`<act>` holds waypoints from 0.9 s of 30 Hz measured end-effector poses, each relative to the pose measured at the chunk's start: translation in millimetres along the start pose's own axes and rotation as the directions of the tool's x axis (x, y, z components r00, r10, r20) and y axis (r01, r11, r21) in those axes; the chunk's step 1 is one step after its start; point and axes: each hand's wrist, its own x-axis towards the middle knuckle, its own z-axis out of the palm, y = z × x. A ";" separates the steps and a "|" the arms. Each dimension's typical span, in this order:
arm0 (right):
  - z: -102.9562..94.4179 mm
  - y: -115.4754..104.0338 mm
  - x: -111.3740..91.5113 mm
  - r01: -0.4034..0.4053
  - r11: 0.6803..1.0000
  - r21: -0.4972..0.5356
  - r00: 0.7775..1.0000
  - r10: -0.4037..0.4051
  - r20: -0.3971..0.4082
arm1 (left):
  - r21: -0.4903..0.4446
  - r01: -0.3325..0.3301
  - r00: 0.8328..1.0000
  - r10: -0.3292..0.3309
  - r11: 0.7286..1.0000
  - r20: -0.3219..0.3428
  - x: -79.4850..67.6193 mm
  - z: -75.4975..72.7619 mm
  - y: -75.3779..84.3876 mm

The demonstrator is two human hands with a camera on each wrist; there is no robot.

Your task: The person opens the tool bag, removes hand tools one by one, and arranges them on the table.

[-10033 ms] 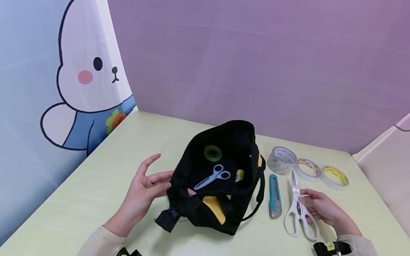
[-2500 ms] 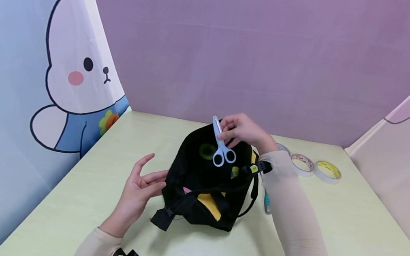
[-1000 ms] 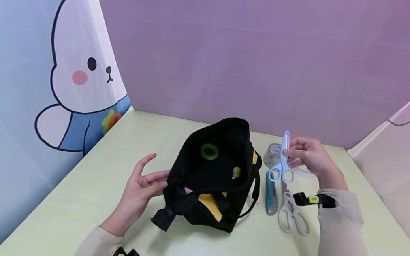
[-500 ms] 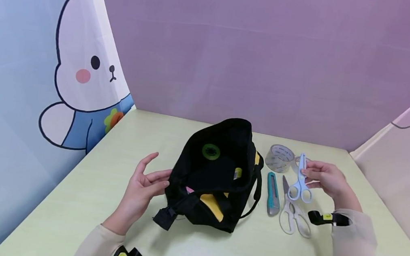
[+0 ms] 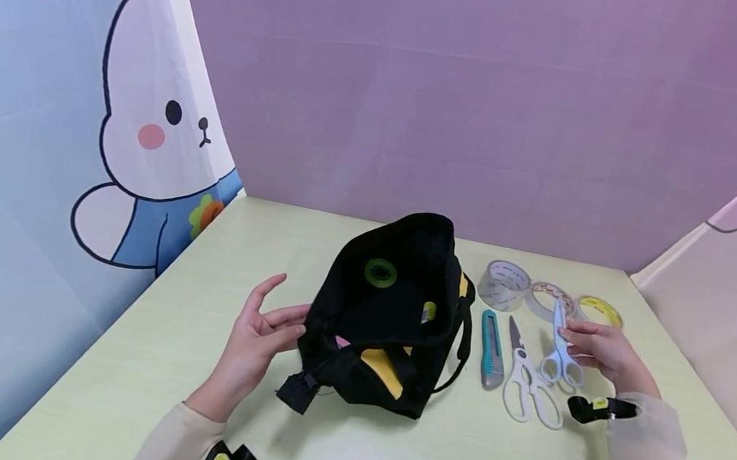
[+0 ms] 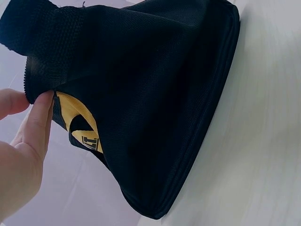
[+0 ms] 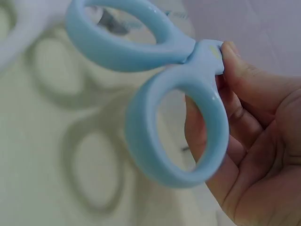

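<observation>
In the head view my right hand (image 5: 608, 353) pinches light blue scissors (image 5: 559, 342) near the pivot, blades pointing away and ring handles toward me. In the right wrist view the scissors' handles (image 7: 176, 122) hang close over the table, casting a shadow on it. White-handled scissors (image 5: 528, 390) lie just left of them. My left hand (image 5: 253, 344) holds the rim of an open black bag (image 5: 354, 397) between thumb and fingers; the zipper edge (image 6: 29, 80) shows there in the left wrist view. Inside the bag are a green tape roll (image 5: 381, 273) and a small yellow item (image 5: 428, 312).
A teal-and-grey utility knife (image 5: 492, 350) lies between the bag and the white scissors. Behind stand a wide clear tape roll (image 5: 501, 289), a second tape roll (image 5: 539, 307) and a yellow-cored tape roll (image 5: 611, 313). The purple backdrop (image 5: 418, 117) rises behind the table.
The white scissors were laid on the table. The light blue scissors came out of the bag in my right hand, moved right and down beside the white ones. My left hand stayed at the rim.
</observation>
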 end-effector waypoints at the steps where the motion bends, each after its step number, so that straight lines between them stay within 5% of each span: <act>1: -1.5 2.7 0.1 -0.023 1.000 -0.011 1.000 0.023 -0.005 | 0.001 0.000 1.000 0.000 1.000 0.000 -0.1 0.1 0.0; 8: -7.9 15.4 -1.1 -0.111 0.988 -0.104 0.994 0.111 -0.005 | 0.009 0.008 1.000 -0.008 1.000 -0.001 0.0 1.1 0.7; 27: 0.9 6.4 2.4 -0.131 0.940 -0.316 0.989 0.146 0.024 | 0.005 0.004 1.000 -0.004 1.000 -0.002 -0.6 1.3 2.9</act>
